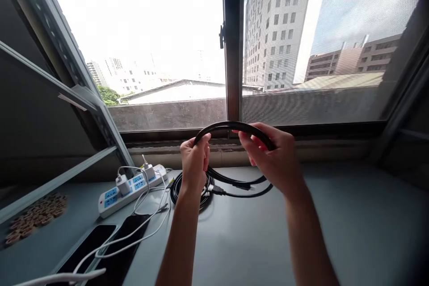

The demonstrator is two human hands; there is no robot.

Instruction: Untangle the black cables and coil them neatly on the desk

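A looped black cable (231, 126) is held up above the grey tabletop (241, 237), near the window. My left hand (195, 158) is closed on the loop's left side, thumb on top. On the right side, my right hand (276, 152) grips the same loop between thumb and fingers. The lower part of the loop hangs between the hands, with a dark connector (218, 190) at one end of the cable. Behind my left wrist a second coiled black cable (175, 192) lies on the table, partly hidden.
A white power strip (134, 191) with two plugged chargers stands at the left. White cables (129, 235) run over two dark phone-like devices (89, 246). A brown lattice mat (36, 216) lies far left, by a metal frame (63, 82). The window sill (321, 154) bounds the table's back.
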